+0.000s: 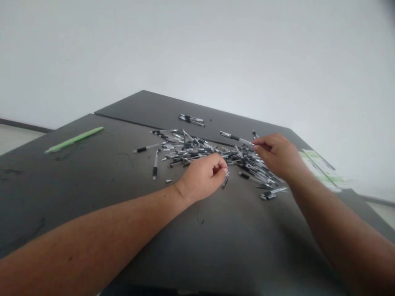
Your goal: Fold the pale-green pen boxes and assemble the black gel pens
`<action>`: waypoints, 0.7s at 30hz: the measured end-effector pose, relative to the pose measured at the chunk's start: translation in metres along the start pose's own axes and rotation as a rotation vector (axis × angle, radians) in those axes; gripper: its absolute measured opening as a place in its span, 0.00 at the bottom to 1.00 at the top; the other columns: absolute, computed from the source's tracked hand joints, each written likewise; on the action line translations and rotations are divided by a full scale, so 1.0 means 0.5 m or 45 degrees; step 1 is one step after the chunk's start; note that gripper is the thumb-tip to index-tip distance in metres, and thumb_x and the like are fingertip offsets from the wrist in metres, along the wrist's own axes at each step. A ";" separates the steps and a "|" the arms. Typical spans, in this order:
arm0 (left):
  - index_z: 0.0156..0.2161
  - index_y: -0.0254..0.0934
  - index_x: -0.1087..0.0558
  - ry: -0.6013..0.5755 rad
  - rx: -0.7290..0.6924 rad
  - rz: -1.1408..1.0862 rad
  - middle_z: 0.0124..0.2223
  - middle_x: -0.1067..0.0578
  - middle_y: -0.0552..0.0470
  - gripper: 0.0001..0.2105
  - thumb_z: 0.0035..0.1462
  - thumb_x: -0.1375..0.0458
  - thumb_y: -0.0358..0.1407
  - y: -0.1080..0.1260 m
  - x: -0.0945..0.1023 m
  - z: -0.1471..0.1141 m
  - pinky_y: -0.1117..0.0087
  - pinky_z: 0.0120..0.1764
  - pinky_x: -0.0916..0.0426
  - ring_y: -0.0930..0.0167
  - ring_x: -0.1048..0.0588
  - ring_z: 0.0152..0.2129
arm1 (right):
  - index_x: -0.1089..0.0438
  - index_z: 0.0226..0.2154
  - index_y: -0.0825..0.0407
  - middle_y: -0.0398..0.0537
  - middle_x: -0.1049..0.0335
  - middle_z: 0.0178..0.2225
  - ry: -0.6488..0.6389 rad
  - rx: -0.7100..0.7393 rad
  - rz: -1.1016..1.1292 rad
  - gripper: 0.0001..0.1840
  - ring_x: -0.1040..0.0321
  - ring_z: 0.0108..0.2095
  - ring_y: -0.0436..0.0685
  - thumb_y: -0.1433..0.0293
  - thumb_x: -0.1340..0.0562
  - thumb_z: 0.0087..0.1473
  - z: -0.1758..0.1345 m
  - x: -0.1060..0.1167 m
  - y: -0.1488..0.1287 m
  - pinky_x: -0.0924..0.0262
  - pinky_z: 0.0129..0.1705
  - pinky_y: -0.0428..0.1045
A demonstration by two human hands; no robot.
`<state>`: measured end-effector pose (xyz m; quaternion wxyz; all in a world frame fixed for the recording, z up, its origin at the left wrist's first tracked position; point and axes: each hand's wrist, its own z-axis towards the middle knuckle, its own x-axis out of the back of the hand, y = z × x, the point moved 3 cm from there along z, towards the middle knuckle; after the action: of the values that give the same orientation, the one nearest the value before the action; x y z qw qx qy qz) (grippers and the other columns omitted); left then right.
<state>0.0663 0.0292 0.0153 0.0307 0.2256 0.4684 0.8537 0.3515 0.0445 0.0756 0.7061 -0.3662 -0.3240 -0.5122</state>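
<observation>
My right hand (274, 154) pinches one end of a clear pen (236, 138) with a black grip, holding it above the right part of a loose pile of pens (185, 151). The pen points to the left, away from the fingers. My left hand (206, 174) is closed in front of the pile, its fingers curled together. A small shiny tip shows at its fingertips, but what it holds, if anything, I cannot make out. Just beyond those fingers a short black piece (225, 183) can be seen.
A few pens (191, 119) lie together on the far table. At left is a light green stick-like object (74, 139). Green and white packets (321, 168) lie at the right edge. A seam (129, 120) runs between the dark tabletops, and a pale wall stands behind.
</observation>
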 end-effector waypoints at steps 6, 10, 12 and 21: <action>0.38 0.41 0.23 -0.018 -0.004 -0.008 0.32 0.19 0.54 0.03 0.65 0.38 0.31 -0.001 -0.002 -0.002 0.66 0.34 0.31 0.69 0.23 0.28 | 0.12 0.56 0.51 0.57 0.13 0.53 -0.371 0.027 -0.181 0.18 0.18 0.55 0.66 0.66 0.35 0.71 0.214 -0.158 -0.072 0.28 0.60 0.57; 0.38 0.41 0.24 -0.027 -0.021 -0.002 0.33 0.19 0.54 0.03 0.63 0.38 0.31 -0.004 -0.002 -0.001 0.65 0.35 0.31 0.67 0.21 0.30 | 0.11 0.56 0.50 0.56 0.11 0.54 -0.501 0.056 -0.189 0.18 0.17 0.55 0.64 0.69 0.34 0.71 0.294 -0.279 -0.123 0.28 0.59 0.53; 0.38 0.41 0.24 -0.025 -0.035 -0.001 0.34 0.18 0.53 0.03 0.63 0.39 0.30 -0.005 -0.003 -0.002 0.65 0.36 0.30 0.67 0.21 0.30 | 0.12 0.57 0.50 0.57 0.12 0.57 -0.538 0.061 -0.195 0.18 0.18 0.58 0.64 0.71 0.35 0.71 0.313 -0.324 -0.142 0.30 0.62 0.52; 0.38 0.43 0.27 -0.064 -0.099 0.024 0.36 0.18 0.52 0.02 0.63 0.39 0.32 -0.010 -0.005 0.002 0.61 0.39 0.30 0.64 0.20 0.33 | 0.19 0.58 0.51 0.55 0.18 0.60 -0.592 -0.022 -0.196 0.16 0.19 0.58 0.64 0.60 0.30 0.74 0.381 -0.413 -0.157 0.25 0.64 0.64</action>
<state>0.0680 0.0320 0.0107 0.0432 0.2498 0.4320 0.8655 0.2054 0.2904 0.0175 0.5683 -0.4544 -0.5003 -0.4694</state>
